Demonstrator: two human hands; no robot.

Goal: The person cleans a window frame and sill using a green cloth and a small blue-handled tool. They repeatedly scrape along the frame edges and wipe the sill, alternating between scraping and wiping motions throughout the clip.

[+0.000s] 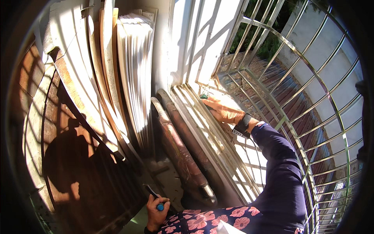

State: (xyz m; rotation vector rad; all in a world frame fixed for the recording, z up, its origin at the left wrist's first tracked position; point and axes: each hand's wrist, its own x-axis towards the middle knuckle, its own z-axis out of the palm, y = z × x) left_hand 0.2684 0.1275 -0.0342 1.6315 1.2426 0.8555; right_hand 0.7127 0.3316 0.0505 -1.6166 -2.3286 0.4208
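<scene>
My left hand (pixel 157 209) is low in the view, its fingers closed around a slim dark tool (pixel 150 190). A round blue piece (pixel 160 207) shows at those fingers; whether it belongs to the tool, I cannot tell. My right hand (pixel 223 109) reaches over the sliding-window track (pixel 211 134) onto the sunlit outer sill (pixel 248 156). From under its fingers pokes a small green object (pixel 203 96), mostly hidden, so its kind is unclear. On that wrist sits a black strap with a small device (pixel 241 133) and a cable.
Curved metal window bars (pixel 292 117) stand beyond the sill. Below the track runs a worn brown pipe radiator (pixel 182 152). To the left lean a stack of white panels (pixel 136 73) and several long boards (pixel 106 58). My shadow falls on the brown wooden surface (pixel 67 158).
</scene>
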